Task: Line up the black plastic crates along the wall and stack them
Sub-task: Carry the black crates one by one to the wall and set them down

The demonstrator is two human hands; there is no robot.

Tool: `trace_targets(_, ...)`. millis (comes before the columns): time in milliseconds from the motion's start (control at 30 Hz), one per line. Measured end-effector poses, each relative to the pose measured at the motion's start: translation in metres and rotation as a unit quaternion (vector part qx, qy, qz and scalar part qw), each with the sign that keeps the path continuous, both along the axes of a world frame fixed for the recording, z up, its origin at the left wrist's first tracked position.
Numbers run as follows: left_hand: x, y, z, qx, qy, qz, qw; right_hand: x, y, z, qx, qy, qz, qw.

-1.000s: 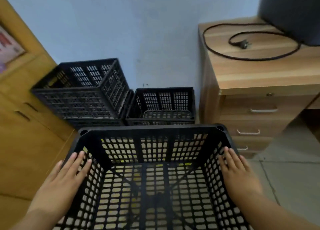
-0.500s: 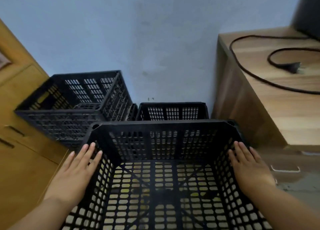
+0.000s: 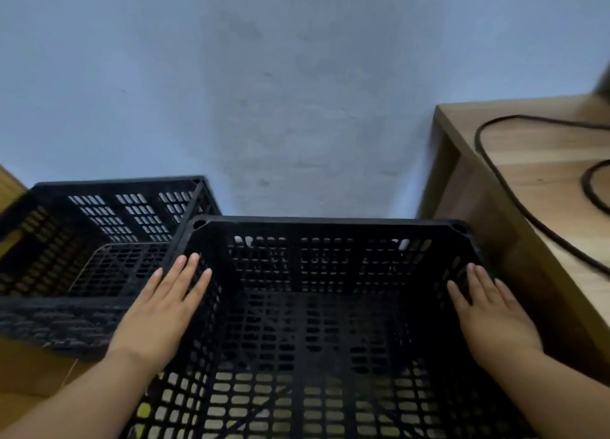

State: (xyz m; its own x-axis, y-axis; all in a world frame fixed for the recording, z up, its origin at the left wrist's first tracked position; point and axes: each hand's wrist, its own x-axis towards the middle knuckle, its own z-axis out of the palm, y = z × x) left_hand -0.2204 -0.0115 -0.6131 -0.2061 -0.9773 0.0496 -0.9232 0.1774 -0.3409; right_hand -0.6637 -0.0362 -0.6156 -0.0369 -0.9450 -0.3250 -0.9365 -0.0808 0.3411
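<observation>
1. I read the left crate as placed at the wall (already lined up).
2. Left hand, fingers straight, presses the held crate, just beside it.
3. Right hand, fingers straight, presses the opposite side, near the desk; setting down remains.

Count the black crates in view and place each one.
2: the centre crate, between left hand and right hand; the left crate, by the wall. Others may be hidden beneath.

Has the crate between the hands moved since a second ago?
Yes. The crate went forward toward the wall; its far rim now sits alongside the desk.
</observation>
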Motion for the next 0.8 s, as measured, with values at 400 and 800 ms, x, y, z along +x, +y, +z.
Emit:
trace_targets(400,0.045,-0.189,-0.054,-0.013,0.041,-0.024,0.999,0.040,-0.167,-0.027,-0.022,0.002,-0.032,0.999)
trace_targets(800,0.057,-0.236,-0.073,0.025,0.091,-0.029,0.995,0.051,-0.210,-0.051,-0.009,0.025,-0.058,0.998)
